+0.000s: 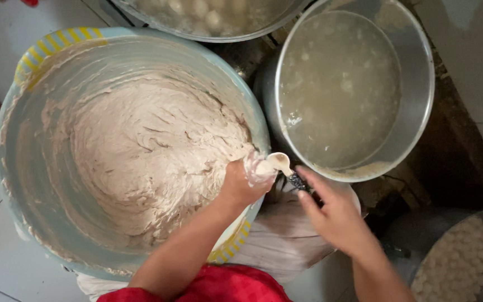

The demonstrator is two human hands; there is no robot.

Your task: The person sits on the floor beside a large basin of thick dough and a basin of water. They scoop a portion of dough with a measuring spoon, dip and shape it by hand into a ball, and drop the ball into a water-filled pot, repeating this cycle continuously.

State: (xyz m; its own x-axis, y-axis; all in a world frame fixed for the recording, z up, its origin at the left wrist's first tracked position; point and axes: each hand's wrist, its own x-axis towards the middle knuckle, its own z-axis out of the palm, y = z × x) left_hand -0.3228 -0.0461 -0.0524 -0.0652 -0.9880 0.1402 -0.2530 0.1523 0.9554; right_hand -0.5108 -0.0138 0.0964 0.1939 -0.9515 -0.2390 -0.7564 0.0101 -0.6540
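- One lump of pale paste (257, 168) bulges from the top of the left hand (244, 183), whose fingers are curled into a fist around it, at the big bowl (57, 42)'s right rim.
- The spoon (280, 163) touches the lump; the right hand (334, 215) pinches its dark handle.
- A pot of cloudy water (415, 78) sits far right.
- White balls (457, 263) lie near right.
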